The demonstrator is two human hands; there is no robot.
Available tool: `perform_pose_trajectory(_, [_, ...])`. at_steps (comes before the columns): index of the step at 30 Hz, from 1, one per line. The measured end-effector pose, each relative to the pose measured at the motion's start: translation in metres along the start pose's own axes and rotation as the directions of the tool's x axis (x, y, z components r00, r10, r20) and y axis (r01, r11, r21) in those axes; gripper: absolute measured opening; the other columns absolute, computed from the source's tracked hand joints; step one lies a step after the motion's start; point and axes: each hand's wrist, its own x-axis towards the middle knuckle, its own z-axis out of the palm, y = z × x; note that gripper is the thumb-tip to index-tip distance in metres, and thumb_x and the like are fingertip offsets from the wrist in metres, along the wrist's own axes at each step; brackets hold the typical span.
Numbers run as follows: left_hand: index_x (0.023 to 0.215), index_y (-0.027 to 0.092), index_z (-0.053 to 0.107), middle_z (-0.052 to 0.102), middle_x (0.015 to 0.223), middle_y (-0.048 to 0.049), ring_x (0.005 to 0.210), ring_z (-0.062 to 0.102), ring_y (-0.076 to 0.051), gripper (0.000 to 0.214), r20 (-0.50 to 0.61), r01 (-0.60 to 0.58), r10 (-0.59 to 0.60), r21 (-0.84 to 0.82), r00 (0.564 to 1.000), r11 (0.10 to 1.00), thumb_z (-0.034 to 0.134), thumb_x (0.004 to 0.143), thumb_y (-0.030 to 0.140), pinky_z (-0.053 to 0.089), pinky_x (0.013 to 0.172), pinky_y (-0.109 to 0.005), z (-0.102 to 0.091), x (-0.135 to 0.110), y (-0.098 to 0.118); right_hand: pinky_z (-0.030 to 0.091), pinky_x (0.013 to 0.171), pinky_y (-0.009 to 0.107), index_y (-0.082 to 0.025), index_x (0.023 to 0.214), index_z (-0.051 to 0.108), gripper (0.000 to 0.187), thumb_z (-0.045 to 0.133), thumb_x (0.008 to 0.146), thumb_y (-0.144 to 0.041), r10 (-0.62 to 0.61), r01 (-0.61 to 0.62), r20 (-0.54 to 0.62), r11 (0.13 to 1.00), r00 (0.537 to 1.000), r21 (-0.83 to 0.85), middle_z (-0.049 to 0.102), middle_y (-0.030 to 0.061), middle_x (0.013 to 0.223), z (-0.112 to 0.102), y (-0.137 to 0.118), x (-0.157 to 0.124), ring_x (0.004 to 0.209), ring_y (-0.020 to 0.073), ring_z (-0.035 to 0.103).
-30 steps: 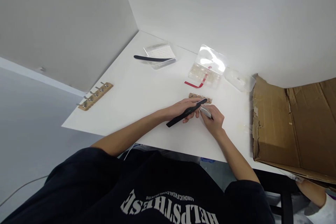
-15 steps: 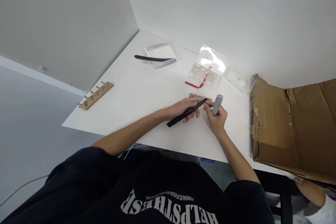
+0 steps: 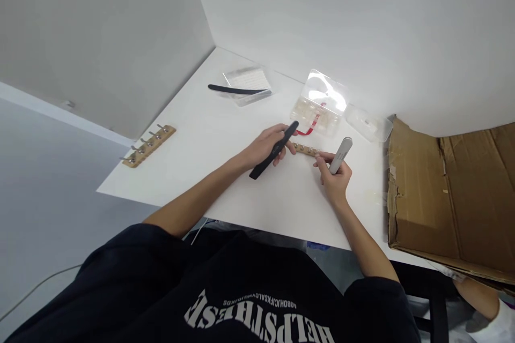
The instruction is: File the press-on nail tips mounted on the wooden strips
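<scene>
My left hand (image 3: 267, 146) is closed round a long black nail file (image 3: 273, 150) that slants from lower left to upper right. My right hand (image 3: 336, 174) grips a slim grey file (image 3: 341, 155) pointing up and to the right. Between the two hands a short wooden strip (image 3: 308, 149) with small nail tips lies flat on the white table (image 3: 225, 139). The fingertips of each hand touch one end of that strip.
A clear plastic box (image 3: 319, 103) with a red tape strip stands behind the strip, a small clear lid (image 3: 368, 122) to its right. Another black file (image 3: 235, 89) rests on a clear case. A second wooden strip (image 3: 149, 145) lies at the table's left edge. A torn cardboard box (image 3: 450, 193) sits at right; another person's arm (image 3: 478, 295) shows below it.
My left hand moved up and left with the black file, uncovering the wooden strip. My right hand turned the grey file upward and shifted a little to the right.
</scene>
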Motion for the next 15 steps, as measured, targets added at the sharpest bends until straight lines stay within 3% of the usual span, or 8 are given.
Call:
perform_pose_trajectory(4, [0.124, 0.011, 0.061, 0.072, 0.100, -0.0120, 0.058, 0.058, -0.009, 0.033, 0.136, 0.014, -0.020, 0.048, 0.991, 0.999, 0.045, 0.104, 0.032, 0.048, 0.042, -0.017, 0.017, -0.001, -0.017, 0.063, 0.062, 0.036, -0.021, 0.099, 0.077, 0.019, 0.077, 0.091, -0.038, -0.231, 0.231, 0.016, 0.964, 0.973, -0.135, 0.079, 0.0053, 0.088, 0.000, 0.009, -0.003, 0.070, 0.0213, 0.075])
perform_pose_trajectory(8, [0.129, 0.012, 0.061, 0.071, 0.102, -0.0108, 0.062, 0.059, -0.009, 0.035, 0.228, 0.003, -0.018, 0.068, 0.973, 0.998, 0.044, 0.104, 0.030, 0.049, 0.042, -0.015, 0.025, -0.004, -0.025, 0.064, 0.068, 0.037, -0.024, 0.099, 0.077, 0.008, 0.075, 0.092, -0.027, -0.503, 0.507, 0.082, 0.826, 0.860, -0.246, 0.080, 0.0043, 0.088, 0.000, 0.017, -0.004, 0.074, 0.0217, 0.076])
perform_pose_trajectory(10, [0.131, 0.013, 0.062, 0.069, 0.101, -0.0099, 0.063, 0.060, -0.010, 0.037, 0.260, -0.005, -0.014, 0.072, 0.965, 0.997, 0.044, 0.104, 0.030, 0.050, 0.042, -0.016, 0.026, -0.005, -0.026, 0.064, 0.068, 0.036, -0.024, 0.101, 0.077, 0.008, 0.073, 0.094, -0.024, -0.568, 0.576, 0.117, 0.767, 0.814, -0.282, 0.080, 0.0045, 0.090, -0.001, 0.019, -0.003, 0.076, 0.0215, 0.076])
perform_pose_trajectory(15, [0.128, 0.014, 0.064, 0.069, 0.102, -0.0093, 0.062, 0.060, -0.010, 0.036, 0.300, -0.004, -0.018, 0.073, 0.954, 0.997, 0.043, 0.105, 0.030, 0.051, 0.041, -0.018, 0.030, -0.009, -0.024, 0.064, 0.069, 0.034, -0.024, 0.107, 0.074, 0.015, 0.072, 0.094, -0.017, -0.628, 0.633, 0.124, 0.717, 0.768, -0.291, 0.080, 0.0051, 0.092, -0.004, 0.018, 0.000, 0.078, 0.0210, 0.076])
